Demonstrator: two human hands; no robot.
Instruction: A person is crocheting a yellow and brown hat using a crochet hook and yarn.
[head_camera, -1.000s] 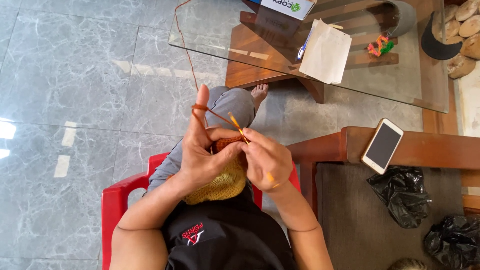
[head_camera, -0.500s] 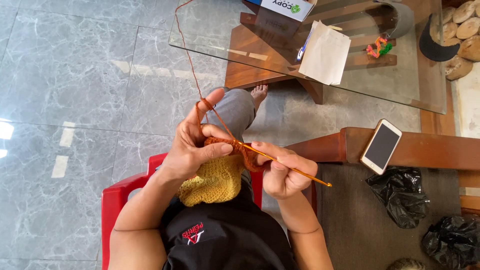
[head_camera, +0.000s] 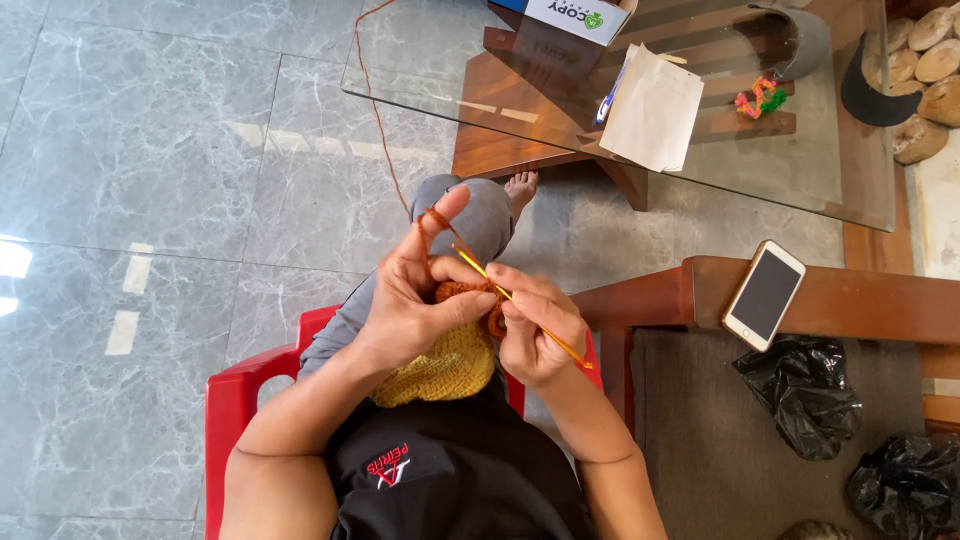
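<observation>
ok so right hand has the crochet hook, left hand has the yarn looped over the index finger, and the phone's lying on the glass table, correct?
Not quite. The phone lies on the wooden bench, not on the glass table, as the head view shows. The rest holds: the right hand has the crochet hook, and the left hand carries the yarn.

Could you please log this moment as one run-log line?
left hand: yarn over finger, pinching crochet piece | right hand: holding hook
</observation>
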